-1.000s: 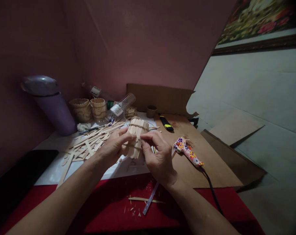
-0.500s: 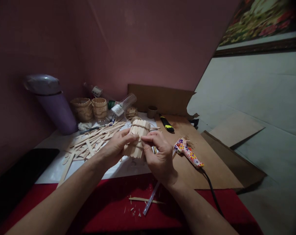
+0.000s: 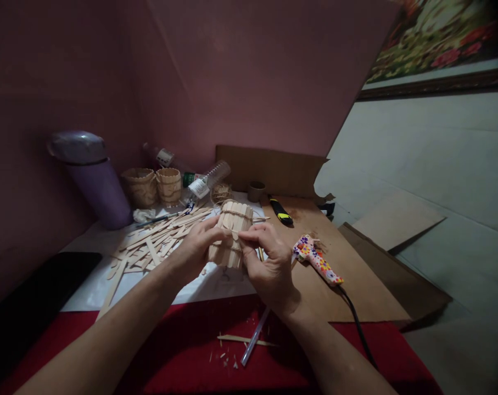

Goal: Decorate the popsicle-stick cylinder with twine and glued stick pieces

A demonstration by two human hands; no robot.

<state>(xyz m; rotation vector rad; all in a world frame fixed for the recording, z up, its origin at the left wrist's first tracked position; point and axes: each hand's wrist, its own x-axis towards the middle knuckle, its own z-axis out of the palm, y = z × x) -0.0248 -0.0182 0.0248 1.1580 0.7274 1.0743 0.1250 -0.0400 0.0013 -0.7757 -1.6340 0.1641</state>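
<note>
A small cup made of upright wooden craft sticks, bound with twine bands near its top and lower down, is held above the table. My left hand is closed around its left side, thumb laid across the front. On the right, my right hand pinches thumb and forefinger together against the front of the cup, at a small rounded wooden piece. Its fingertips partly hide that piece. Behind the cup lies a ball of twine.
Loose craft sticks lie heaped at left on white paper. Two stick cups, plastic bottles and a purple tumbler stand behind. A utility knife and flowered glue gun rest on cardboard; a glue stick lies in front.
The view has shifted slightly, so everything sits a little lower. The cup is tilted a bit differently, and my left thumb has drawn back slightly from the small wooden piece.
</note>
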